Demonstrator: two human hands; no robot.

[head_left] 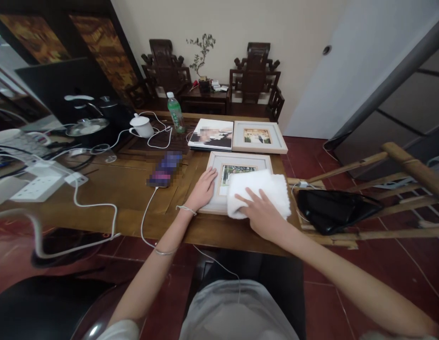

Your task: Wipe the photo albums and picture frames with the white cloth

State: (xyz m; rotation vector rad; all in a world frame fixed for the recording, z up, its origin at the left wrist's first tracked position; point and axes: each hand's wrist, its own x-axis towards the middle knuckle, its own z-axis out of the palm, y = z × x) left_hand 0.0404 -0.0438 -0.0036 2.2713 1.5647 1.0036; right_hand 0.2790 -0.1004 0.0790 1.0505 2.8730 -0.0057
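Observation:
A picture frame (214, 206) with a pale wooden border lies flat near the table's front right edge, a photo (226, 174) in its middle. My left hand (204, 186) grips its left border, fingers laid along the rim; the thumb is hard to see. Over the right part of the frame lies a folded white cloth (276, 186), which hides part of the photo. My right hand (260, 210) holds this cloth, its fingers spread on top and pressing down on it.
Behind are another framed photo (279, 137) and a photo panel (201, 126). Leftward are a phone (166, 169) on a charging cable, a green-labelled bottle (176, 113), a lidded white cup (141, 126) and a power strip (38, 185). A black bag (332, 210) sits at right.

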